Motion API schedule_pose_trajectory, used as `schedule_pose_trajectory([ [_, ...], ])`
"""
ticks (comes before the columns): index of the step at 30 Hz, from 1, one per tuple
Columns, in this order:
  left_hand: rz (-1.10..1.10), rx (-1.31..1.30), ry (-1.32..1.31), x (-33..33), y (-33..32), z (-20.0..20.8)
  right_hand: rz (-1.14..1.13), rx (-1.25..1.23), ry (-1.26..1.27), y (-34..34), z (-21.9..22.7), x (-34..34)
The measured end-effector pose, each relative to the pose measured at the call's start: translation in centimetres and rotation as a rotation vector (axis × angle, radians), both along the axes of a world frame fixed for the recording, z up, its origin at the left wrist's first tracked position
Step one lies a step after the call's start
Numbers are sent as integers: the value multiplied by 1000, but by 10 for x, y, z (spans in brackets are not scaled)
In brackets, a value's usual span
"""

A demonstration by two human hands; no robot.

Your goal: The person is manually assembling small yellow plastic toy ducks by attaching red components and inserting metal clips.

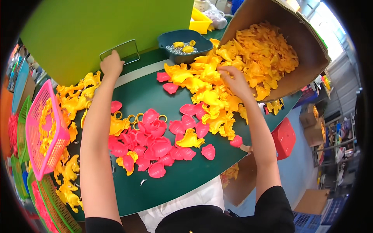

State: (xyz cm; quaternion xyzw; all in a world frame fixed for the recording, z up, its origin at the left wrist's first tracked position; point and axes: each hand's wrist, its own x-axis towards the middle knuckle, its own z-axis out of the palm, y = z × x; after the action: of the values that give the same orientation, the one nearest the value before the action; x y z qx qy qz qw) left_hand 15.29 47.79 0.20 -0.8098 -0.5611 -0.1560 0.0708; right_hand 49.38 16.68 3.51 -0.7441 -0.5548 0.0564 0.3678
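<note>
My left hand [112,65] is closed at the lower left of a thin metal wire frame [132,41], in front of a large green panel. Its fingertips are mostly hidden behind the hand. My right hand [234,80] reaches into the heap of yellow plastic pieces [211,101], its bent fingers pinching at one of them. Between my forearms lies a pile of pink plastic shell pieces [153,145], with a few yellow pieces and brass-coloured rings [163,118] among them. A dark bowl [180,37] beyond holds small metal parts and several yellow pieces.
A tipped cardboard box [311,50] spills yellow pieces onto the green table [171,194] from the right. At the left, a pink basket [58,128] leans beside more yellow pieces. The green panel [97,23] rises at the back. A red stool [284,139] stands beyond the right edge.
</note>
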Motion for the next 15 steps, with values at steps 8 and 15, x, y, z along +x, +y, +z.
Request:
schedule_pose_trajectory([
  [8, -216, 193, -559, -3, -3, -15, -274, 136, -306, 12, -14, 58],
  [15, -443, 80, -671, -9, -39, 42, -20, 42, -152, 34, -29, 12],
])
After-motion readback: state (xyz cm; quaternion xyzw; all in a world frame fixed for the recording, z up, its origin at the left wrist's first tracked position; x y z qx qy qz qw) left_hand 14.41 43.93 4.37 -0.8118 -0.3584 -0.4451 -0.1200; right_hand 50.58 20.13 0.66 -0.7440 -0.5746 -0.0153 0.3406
